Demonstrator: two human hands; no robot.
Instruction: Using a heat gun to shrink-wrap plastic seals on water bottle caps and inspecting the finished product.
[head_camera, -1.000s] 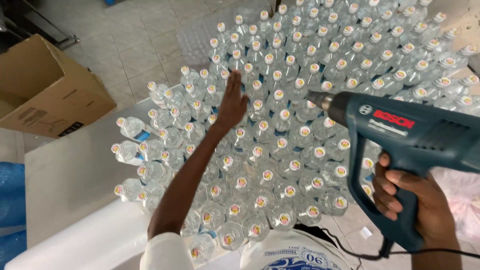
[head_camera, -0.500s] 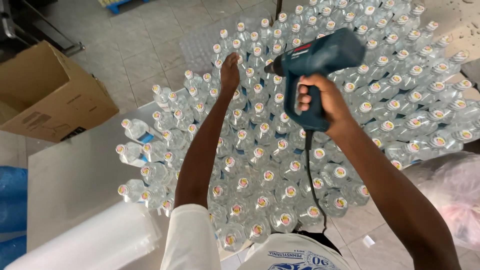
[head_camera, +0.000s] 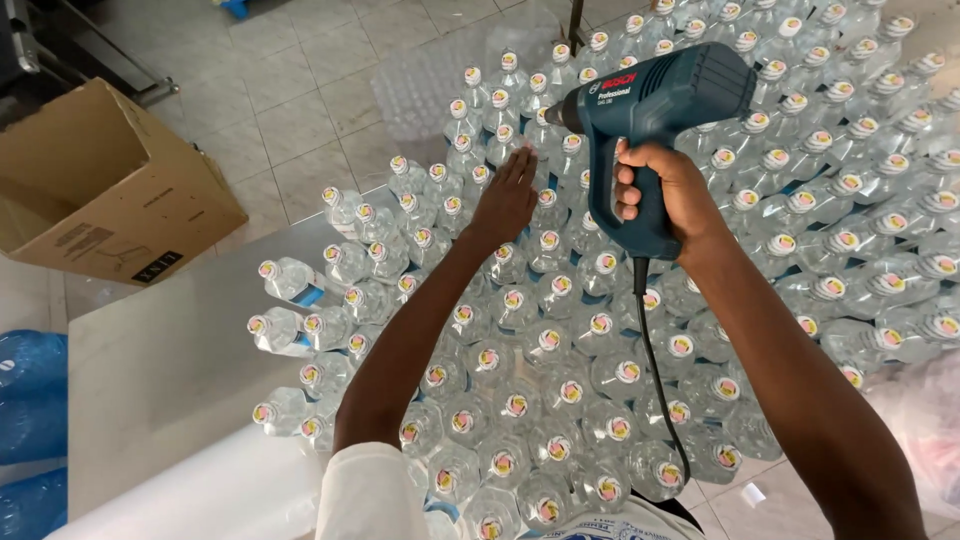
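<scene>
A blue heat gun (head_camera: 655, 110) is gripped by its handle in the right hand (head_camera: 668, 190), held level above the bottles (head_camera: 560, 330) with its nozzle pointing left. A black cord hangs from the handle base down across the caps. The bottles are clear plastic with small pale caps bearing red and yellow marks, packed upright and touching in a dense mass. The left hand (head_camera: 508, 196) lies flat, fingers together, on the caps just left of the nozzle.
</scene>
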